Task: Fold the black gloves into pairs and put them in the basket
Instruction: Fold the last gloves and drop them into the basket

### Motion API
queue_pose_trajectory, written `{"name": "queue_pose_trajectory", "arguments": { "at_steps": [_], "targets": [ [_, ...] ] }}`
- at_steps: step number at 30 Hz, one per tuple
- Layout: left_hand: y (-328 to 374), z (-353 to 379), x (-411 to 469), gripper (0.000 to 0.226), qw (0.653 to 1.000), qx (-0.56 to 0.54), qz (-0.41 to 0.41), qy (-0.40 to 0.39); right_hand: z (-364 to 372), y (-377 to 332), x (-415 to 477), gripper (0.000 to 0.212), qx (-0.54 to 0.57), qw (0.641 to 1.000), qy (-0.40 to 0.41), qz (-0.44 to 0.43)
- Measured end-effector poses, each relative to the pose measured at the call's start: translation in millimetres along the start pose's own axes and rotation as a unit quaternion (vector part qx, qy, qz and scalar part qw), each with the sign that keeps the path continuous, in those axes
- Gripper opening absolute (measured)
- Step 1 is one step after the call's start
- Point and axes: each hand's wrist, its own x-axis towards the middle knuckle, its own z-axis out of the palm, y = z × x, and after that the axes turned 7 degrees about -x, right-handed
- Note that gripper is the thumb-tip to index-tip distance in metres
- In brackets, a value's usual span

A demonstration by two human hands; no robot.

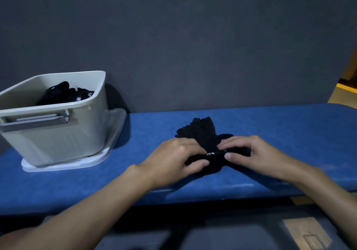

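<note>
Fingers [234,142] of the right hand [251,153] lie bent over the cuff band [214,153] of the black gloves [202,132], with the thumb set against the band from the near side, so that the band is pinched. The left hand [173,159] meets it from the other side, its fingers curled over the fabric and its thumb tucked against the near edge. Neither hand is spread flat. The gloves lie on the blue padded surface [280,126], right of centre, with the finger ends pointing away from the person and slightly fanned. Whether one glove or two lies under the hands cannot be told for certain, though layered edges at the far end suggest a pair. The basket [58,107] stands well apart at the left on a white tray [77,162] and holds other dark gloves [65,93]. Handling, as judged: the fabric looks thin, light and limp, with no stiffness of its own, so a fold will probably spring open unless pressed or tucked. The cuff band appears the firmest and thickest part and so the best place to take hold. A grip on the loose finger ends would likely let the layers slide apart. Dropping poses no hazard.
</note>
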Motion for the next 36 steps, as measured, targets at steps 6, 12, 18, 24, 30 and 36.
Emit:
{"name": "queue_pose_trajectory", "arguments": {
  "at_steps": [6, 12, 18, 24, 30, 36],
  "targets": [
    [4, 6, 0, 0.023, 0.996, 0.003, 0.057, 0.065, 0, -2, 0, 0.022, 0.018, 0.999, 0.038, -0.011],
    [5, 9, -1, 0.023, 0.995, 0.011, 0.081, 0.06, 1, 2, 0, 0.022, 0.005, 1.0, 0.008, 0.001],
    [3, 8, -2, 0.046, 0.998, 0.013, 0.062, 0.008, -4, 2, -3, 0.035, 0.031, 0.997, -0.065, 0.038],
    [4, 6, -4, 0.034, 0.997, 0.011, 0.066, 0.034, -4, 2, -3, 0.043, 0.01, 0.997, -0.068, 0.035],
    [3, 4, -3, 0.017, 0.995, -0.001, 0.06, 0.076, -2, -6, -4, 0.047, -0.001, 0.997, -0.05, 0.06],
    [1, 2, -3, 0.006, 0.969, -0.196, -0.091, 0.122, 7, -17, -2, 0.056, -0.029, 0.999, -0.017, 0.04]
  ]
}}
